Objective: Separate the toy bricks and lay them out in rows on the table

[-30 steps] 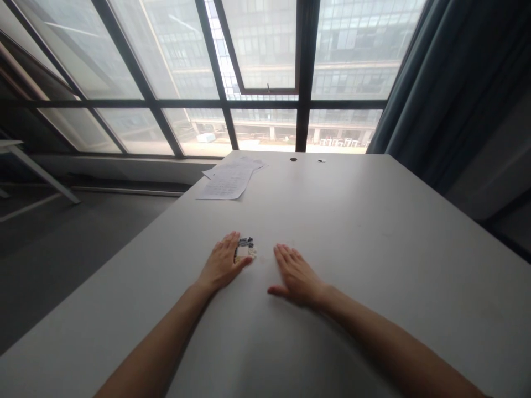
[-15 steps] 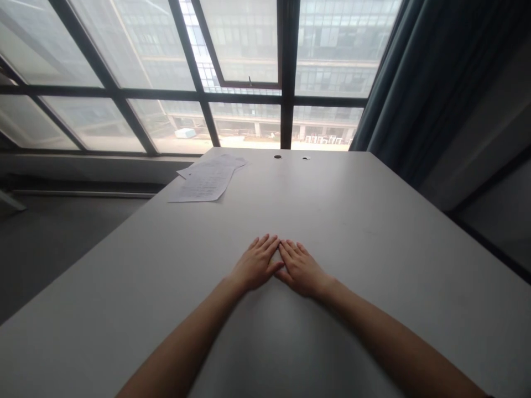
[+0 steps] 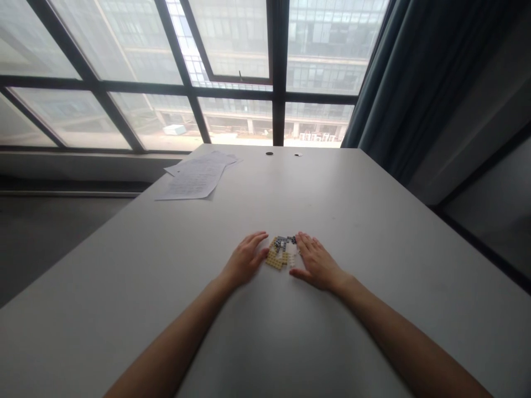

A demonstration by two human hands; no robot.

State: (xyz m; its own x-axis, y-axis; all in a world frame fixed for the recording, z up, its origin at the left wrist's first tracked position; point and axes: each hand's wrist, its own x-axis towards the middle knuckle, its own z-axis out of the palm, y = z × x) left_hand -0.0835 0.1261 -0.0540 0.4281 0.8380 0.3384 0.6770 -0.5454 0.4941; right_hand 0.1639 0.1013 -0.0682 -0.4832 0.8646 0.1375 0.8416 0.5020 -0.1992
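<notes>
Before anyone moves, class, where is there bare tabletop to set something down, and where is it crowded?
Bare table lies between the papers and the left hand, between the forearms, and from the right hand to the right edge. It is crowded between the hands, where small building pieces are bunched.

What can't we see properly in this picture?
- Head view: the writing on the papers is too small to read.
- Head view: the little bricks are too small and blurry to count.
- Head view: the right hand hides whatever is under its palm.
- Head view: the picture's top edge cuts off the window.
</notes>
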